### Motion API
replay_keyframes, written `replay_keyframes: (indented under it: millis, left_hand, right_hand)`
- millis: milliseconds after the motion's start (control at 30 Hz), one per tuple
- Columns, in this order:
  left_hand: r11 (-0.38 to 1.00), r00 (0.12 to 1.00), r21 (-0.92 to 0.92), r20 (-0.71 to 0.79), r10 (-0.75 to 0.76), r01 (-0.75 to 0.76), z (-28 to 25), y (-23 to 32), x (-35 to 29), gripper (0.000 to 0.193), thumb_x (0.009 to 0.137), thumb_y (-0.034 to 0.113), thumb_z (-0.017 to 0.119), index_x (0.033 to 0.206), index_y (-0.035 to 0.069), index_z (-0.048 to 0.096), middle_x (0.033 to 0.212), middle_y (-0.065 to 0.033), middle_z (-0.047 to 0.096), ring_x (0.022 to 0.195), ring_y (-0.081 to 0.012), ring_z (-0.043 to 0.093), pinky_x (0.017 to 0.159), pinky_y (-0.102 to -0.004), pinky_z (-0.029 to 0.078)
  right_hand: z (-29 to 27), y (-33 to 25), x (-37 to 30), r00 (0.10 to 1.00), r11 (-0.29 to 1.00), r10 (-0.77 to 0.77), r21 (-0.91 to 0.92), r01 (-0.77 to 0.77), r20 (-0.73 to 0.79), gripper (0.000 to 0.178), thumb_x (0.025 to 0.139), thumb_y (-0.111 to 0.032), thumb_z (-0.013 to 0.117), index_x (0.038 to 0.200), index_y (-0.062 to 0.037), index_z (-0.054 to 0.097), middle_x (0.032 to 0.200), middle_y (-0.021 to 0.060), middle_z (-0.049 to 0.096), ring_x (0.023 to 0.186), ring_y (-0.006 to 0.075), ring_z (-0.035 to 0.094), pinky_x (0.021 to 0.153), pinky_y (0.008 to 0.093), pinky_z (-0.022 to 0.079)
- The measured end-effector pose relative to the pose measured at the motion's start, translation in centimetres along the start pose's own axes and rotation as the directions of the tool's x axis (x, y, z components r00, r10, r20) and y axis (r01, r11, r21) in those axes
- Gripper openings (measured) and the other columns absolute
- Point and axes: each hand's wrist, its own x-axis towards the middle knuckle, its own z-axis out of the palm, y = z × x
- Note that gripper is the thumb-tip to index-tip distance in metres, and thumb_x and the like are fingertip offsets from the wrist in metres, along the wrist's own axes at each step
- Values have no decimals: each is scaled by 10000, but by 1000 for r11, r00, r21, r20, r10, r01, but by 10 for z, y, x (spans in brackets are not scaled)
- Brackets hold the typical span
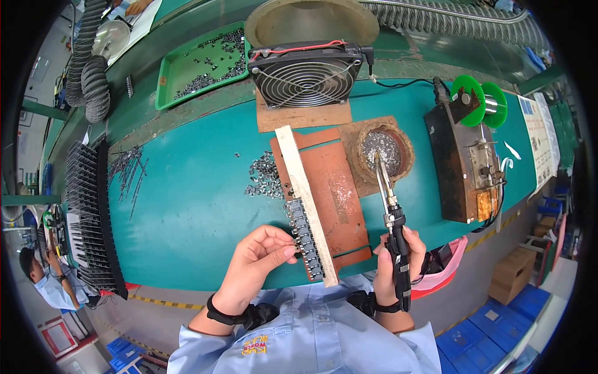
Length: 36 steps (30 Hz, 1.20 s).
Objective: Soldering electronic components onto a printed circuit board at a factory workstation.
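Note:
My right hand (397, 262) grips a soldering iron (398, 240) by its black handle. The iron's metal tip reaches into a round pot (408, 163) holding silvery bits. With thumb and forefinger pressed together, my left hand (265, 258) is at the left side of a row of small dark metal parts (304, 240); whatever sits in the pinch is too small to make out. The row lies along a pale wooden strip (305, 193), set at a slant across a reddish-brown board (339, 187). Beside the strip's middle is a pile of loose small metal parts (264, 176).
A black fan (308, 81) stands behind the board. A green tray (165, 81) of small parts is at the back left, a rack of black pins (90, 212) at the left. On the right is a solder-feeding box (458, 162) with a green spool (467, 93).

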Motion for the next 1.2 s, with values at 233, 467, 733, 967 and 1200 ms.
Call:
replay_keyframes:
  millis: [233,467,733,967,1200]
  left_hand:
    - [1000,1000,12,14,-1,1,5,3,2,98,823,18,581,888,29,509,790,-26,584,708,-106,561,677,-217,444]
    - [1000,1000,4,-3,0,0,7,3,1,95,822,10,577,878,31,504,785,-27,589,723,-112,577,684,-222,454]
    - [998,999,-50,18,-43,44,1,2,3,95,813,-4,579,861,32,506,776,-40,601,751,-125,598,706,-234,473]
    - [994,996,-88,68,-54,59,-2,3,5,107,803,-6,591,839,38,500,768,-41,602,739,-121,594,703,-233,470]
    - [995,997,-91,69,-41,47,-3,2,4,111,802,-1,594,838,40,496,774,-38,599,716,-112,577,691,-225,456]
  right_hand:
    - [0,2,-1,1000,999,3,-35,-3,15,431,791,-96,555,1174,-17,375,894,132,483,659,146,494,632,275,428]
    - [-2,1,-1,1000,999,-16,-33,17,20,432,793,-90,552,1178,-19,369,893,127,485,668,147,494,633,277,430]
    - [-14,-14,0,974,947,225,228,-225,28,437,726,-98,671,1102,-32,458,898,102,523,729,141,526,687,279,425]
    - [-38,-39,6,925,990,-139,55,128,354,329,636,-255,743,875,-84,595,594,10,562,532,132,520,747,341,368]
    - [-31,-46,7,881,989,-133,8,145,455,283,638,-234,737,843,-88,608,552,-8,559,480,134,516,731,331,374]
